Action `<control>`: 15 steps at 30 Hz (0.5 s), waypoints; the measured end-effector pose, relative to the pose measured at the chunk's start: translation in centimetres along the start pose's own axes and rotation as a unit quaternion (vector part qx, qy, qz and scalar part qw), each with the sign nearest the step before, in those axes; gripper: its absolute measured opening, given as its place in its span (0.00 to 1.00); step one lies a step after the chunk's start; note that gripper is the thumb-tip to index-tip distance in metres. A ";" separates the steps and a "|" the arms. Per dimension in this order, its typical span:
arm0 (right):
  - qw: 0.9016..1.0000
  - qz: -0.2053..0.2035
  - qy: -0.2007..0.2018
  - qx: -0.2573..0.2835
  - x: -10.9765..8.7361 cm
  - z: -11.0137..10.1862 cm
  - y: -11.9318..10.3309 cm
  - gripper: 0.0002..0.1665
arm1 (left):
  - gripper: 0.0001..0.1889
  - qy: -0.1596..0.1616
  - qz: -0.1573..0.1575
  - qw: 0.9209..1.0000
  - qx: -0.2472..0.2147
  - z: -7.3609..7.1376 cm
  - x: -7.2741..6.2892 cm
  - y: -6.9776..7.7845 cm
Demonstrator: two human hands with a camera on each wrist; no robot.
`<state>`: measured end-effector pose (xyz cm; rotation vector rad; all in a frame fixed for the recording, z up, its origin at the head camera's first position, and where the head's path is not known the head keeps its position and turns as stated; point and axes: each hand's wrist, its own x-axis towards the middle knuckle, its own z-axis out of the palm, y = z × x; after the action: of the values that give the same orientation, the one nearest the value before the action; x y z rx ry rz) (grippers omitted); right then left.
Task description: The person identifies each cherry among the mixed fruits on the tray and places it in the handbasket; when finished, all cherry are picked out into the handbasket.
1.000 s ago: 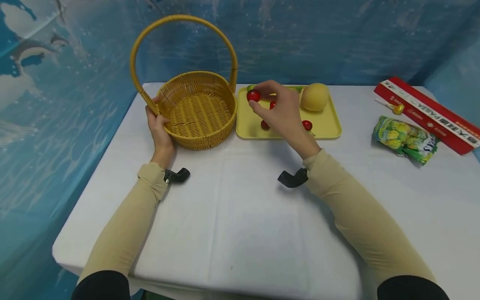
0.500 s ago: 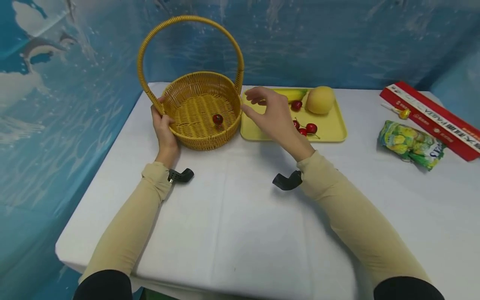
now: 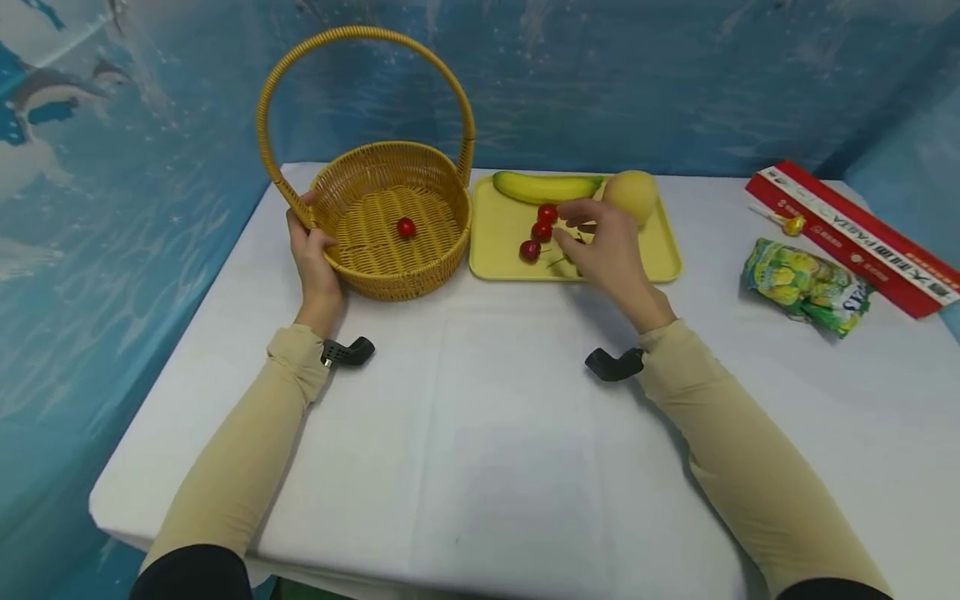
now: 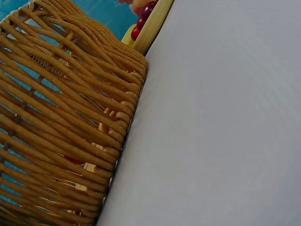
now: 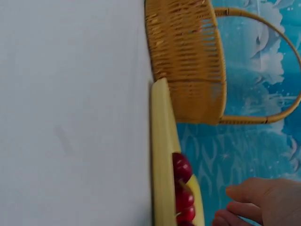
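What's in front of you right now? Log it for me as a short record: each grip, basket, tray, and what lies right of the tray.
Left grip: holds the basket at its left side
Right grip: above the tray, nothing seen held
Basket: one round red fruit inside
Tray: banana, round yellow fruit, at least three cherries; view partly blocked
Right of tray: red box, lollipop, green bag
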<state>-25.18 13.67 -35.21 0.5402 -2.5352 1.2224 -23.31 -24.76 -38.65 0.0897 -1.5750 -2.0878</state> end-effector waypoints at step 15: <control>0.990 -0.060 -0.080 -0.095 -0.6 2.1 0.4 0.22 | 0.33 -0.002 0.004 1.000 0.001 -0.2 0.2 -0.1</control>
<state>-25.03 12.34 -36.96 0.7597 -2.6688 0.9173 -23.40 -24.99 -38.72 0.0797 -1.5773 -2.0808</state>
